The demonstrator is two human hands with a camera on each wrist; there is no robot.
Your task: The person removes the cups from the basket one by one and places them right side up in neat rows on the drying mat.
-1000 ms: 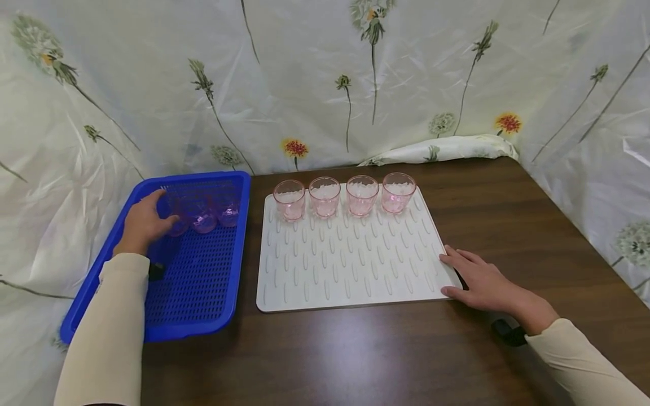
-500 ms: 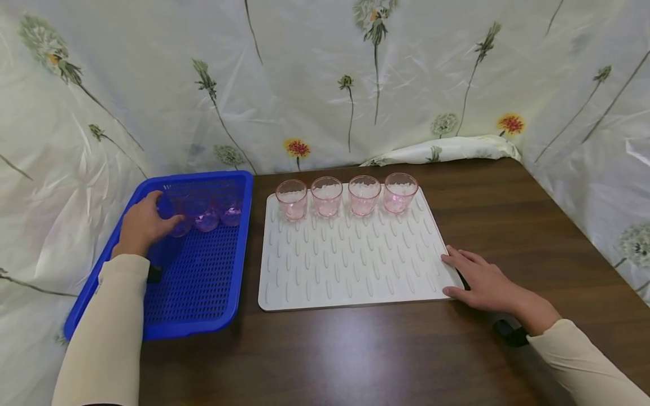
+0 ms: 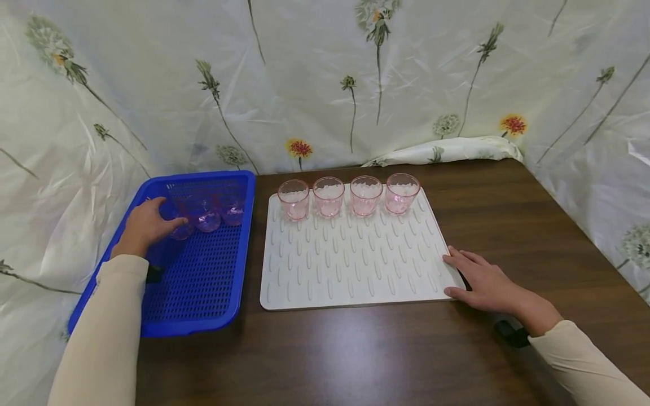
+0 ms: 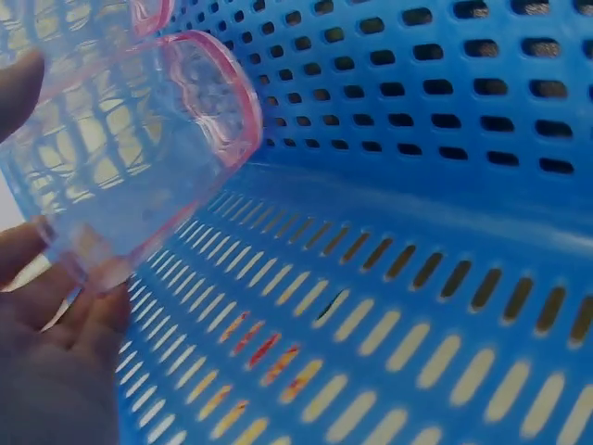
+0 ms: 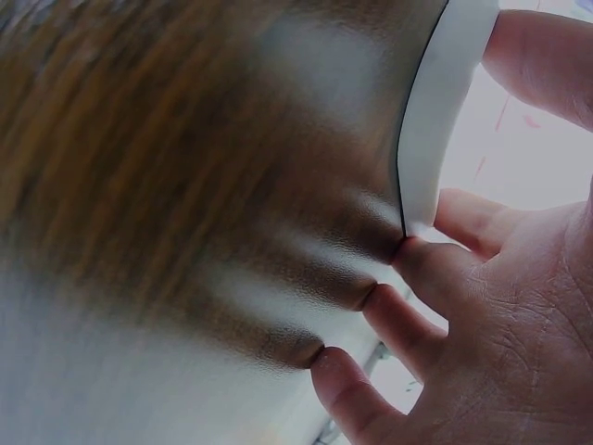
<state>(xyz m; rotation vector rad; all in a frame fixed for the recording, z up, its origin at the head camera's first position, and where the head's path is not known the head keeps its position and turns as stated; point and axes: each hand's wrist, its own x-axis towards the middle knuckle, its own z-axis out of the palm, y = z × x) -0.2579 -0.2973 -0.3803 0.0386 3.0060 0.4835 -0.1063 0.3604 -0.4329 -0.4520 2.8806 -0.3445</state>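
Observation:
In the blue basket, my left hand [image 3: 144, 226] holds a clear pink-rimmed glass [image 4: 120, 153], thumb on one side and fingers on the other. In the left wrist view the glass lies sideways across the picture, beside part of a second glass [image 4: 79, 23]. Two more pink glasses [image 3: 208, 219] stand to its right in the head view. My right hand [image 3: 484, 282] rests at the right edge of the white ridged mat [image 3: 350, 265]. Its fingertips touch the table and the mat's edge in the right wrist view [image 5: 519, 315].
Several pink glasses [image 3: 365, 196] stand in a row along the mat's far edge. The blue basket's rim [image 3: 242, 254] rises left of the mat. Brown table [image 3: 355, 355] surrounds the mat, and a flowered curtain [image 3: 304, 84] hangs behind.
The head view has shifted slightly, so the scene sits a little further right. My left hand stays at the same glass with little movement; the right hand keeps its place at the mat.

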